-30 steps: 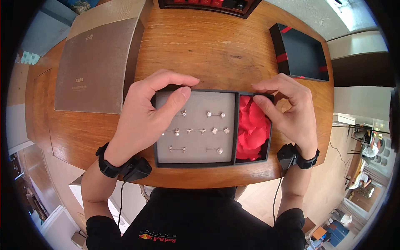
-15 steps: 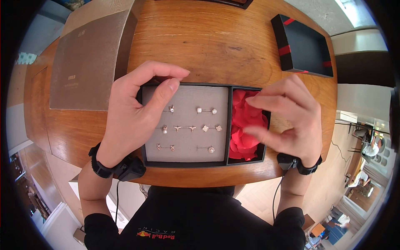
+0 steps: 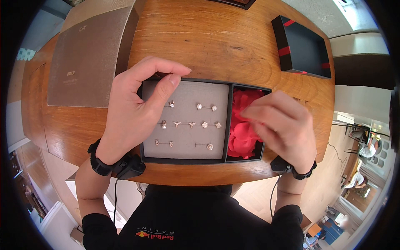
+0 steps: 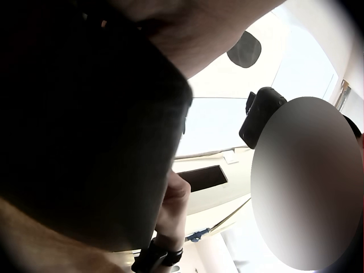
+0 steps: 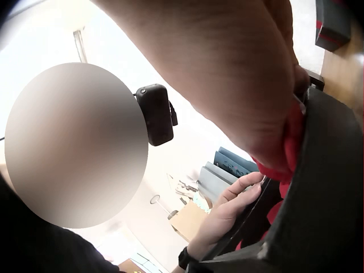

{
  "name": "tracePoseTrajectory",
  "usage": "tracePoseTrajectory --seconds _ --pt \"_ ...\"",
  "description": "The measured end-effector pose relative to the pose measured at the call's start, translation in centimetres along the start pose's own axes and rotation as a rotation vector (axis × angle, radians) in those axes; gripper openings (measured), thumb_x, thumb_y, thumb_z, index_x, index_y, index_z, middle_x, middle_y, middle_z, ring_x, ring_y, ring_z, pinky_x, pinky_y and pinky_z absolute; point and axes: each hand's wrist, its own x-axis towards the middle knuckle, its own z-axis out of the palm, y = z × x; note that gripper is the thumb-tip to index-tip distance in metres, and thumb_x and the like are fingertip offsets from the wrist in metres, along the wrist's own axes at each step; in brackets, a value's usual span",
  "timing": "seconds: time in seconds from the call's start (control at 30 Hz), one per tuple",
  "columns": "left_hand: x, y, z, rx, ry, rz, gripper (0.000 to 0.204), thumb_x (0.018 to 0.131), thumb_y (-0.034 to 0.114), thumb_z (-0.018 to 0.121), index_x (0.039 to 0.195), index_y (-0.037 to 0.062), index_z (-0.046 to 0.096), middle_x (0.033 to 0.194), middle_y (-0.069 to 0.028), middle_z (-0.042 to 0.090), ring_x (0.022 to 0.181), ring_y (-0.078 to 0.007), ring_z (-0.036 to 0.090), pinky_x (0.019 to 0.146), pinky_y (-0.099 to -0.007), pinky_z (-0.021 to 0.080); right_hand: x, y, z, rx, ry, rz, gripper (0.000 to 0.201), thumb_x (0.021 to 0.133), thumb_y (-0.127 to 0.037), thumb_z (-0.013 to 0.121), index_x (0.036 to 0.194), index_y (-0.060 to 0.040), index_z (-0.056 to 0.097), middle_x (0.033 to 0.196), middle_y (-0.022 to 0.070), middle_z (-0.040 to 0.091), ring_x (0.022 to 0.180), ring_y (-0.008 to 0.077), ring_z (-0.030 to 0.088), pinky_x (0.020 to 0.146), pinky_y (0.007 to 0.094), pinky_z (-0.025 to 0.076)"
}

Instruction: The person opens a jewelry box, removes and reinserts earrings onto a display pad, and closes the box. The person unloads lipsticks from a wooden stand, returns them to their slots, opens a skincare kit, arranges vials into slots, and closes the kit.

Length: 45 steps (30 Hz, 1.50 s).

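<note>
On the table before me lies a black jewelry box (image 3: 227,156) with two compartments. The wider left one holds a grey panel (image 3: 187,96) with several pairs of stud earrings (image 3: 204,124); the narrow right one holds red petals (image 3: 241,139). My left hand (image 3: 143,96) grips the box's far left corner, thumb over the grey panel and part of an earring pair hidden under it. My right hand (image 3: 285,129), blurred by motion, hovers over the petals with bent fingers reaching in. Its thumb is mostly hidden, so I cannot tell whether it pinches a petal.
A large brown box (image 3: 85,62) stands at the left back of the wooden table (image 3: 208,50). At the far right lies a black box lid (image 3: 306,48) with red ribbon stripes, inside facing up. The table's near edge runs close in front of the jewelry box.
My right hand has left the box's far right corner and come in over the petals, its fingers drawing closer together. The left hand keeps its place on the box. The head view has shifted slightly.
</note>
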Motion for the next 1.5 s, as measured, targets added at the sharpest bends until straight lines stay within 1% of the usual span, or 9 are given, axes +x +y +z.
tracePoseTrajectory --seconds 0.07,0.13,0.23,0.33,0.67,0.87,1.07,1.3,1.5 --pt "0.1 -0.1 0.0 0.017 0.048 0.01 0.013 0.104 0.009 0.069 0.11 0.0004 0.076 0.101 -0.0033 0.075 0.094 -0.0097 0.065 0.086 -0.0243 0.049 0.2 0.0 -0.1 0.12 0.233 0.119 0.022 0.077 0.001 0.08 0.097 -0.0083 0.077 0.093 0.0068 0.072 0.08 0.0248 0.072 0.072 0.0321 0.058" --pt "0.3 -0.4 -0.2 0.025 0.062 0.027 0.013 0.104 0.009 0.068 0.11 0.0011 0.076 0.101 -0.004 0.076 0.093 -0.0105 0.066 0.086 -0.0254 0.05 0.1 1.4 -0.5 0.145 0.263 0.073 0.019 0.085 0.004 0.079 0.101 -0.0054 0.077 0.097 0.008 0.075 0.084 0.0205 0.075 0.076 0.0284 0.058" --pt "0.3 -0.6 -0.3 0.031 0.071 0.045 0.014 0.104 0.008 0.067 0.11 0.0017 0.077 0.101 -0.0049 0.076 0.094 -0.0114 0.067 0.087 -0.0267 0.052 -0.3 2.1 -0.9 0.381 0.513 0.34 0.013 0.102 -0.005 0.074 0.114 0.0 0.075 0.099 0.0048 0.076 0.087 0.0112 0.071 0.076 0.0242 0.056" --pt "0.3 -0.4 -0.3 0.029 0.065 0.034 0.014 0.104 0.009 0.066 0.11 0.0016 0.076 0.102 -0.0053 0.076 0.094 -0.0119 0.068 0.088 -0.027 0.051 -0.3 3.5 -1.5 0.29 0.53 0.479 0.014 0.104 -0.007 0.072 0.115 0.0001 0.075 0.1 0.0046 0.076 0.086 0.011 0.07 0.077 0.0236 0.056" --pt "0.4 -0.5 -0.4 0.067 0.052 0.049 0.014 0.104 0.009 0.066 0.11 0.0018 0.076 0.102 -0.0056 0.075 0.095 -0.0129 0.067 0.089 -0.0279 0.051 -0.6 4.7 -1.6 0.025 0.456 0.464 0.016 0.094 -0.007 0.081 0.109 -0.003 0.077 0.094 0.0057 0.075 0.077 0.0128 0.069 0.07 0.0251 0.055" --pt "0.3 -0.3 -0.4 0.064 0.049 0.03 0.014 0.104 0.009 0.066 0.11 0.002 0.076 0.103 -0.0059 0.076 0.097 -0.0135 0.068 0.09 -0.028 0.051 -0.5 4.4 -2.0 -0.001 0.466 0.455 0.016 0.094 -0.015 0.083 0.097 -0.0008 0.077 0.079 0.0037 0.063 0.067 0.0109 0.056 0.059 0.0275 0.043" --pt "0.3 -0.2 -0.5 0.077 0.039 0.019 0.014 0.104 0.009 0.066 0.11 0.0017 0.076 0.103 -0.0064 0.076 0.098 -0.0139 0.068 0.091 -0.028 0.051 -1.1 5.3 -2.5 0.046 0.48 0.501 0.022 0.101 -0.021 0.078 0.097 0.0002 0.076 0.077 0.0025 0.063 0.065 0.0094 0.053 0.058 0.0259 0.04" --pt "0.3 -0.4 -0.5 0.069 0.042 0.045 0.015 0.104 0.01 0.066 0.111 0.0016 0.076 0.104 -0.0063 0.076 0.098 -0.0138 0.068 0.091 -0.0281 0.051 -1.2 5.3 -2.3 0.199 0.542 0.544 0.02 0.099 -0.018 0.08 0.095 0.0002 0.074 0.067 -0.0002 0.062 0.06 0.0039 0.049 0.055 0.0217 0.037" --pt "0.2 -0.3 -0.5 0.068 0.034 0.025 0.015 0.104 0.01 0.066 0.111 0.0023 0.076 0.104 -0.006 0.076 0.098 -0.0136 0.068 0.09 -0.0281 0.051 -1.4 4.4 -3.2 0.116 0.274 0.616 0.026 0.095 -0.022 0.085 0.085 -0.0024 0.071 0.059 -0.0025 0.056 0.056 0.0031 0.045 0.051 0.024 0.032"
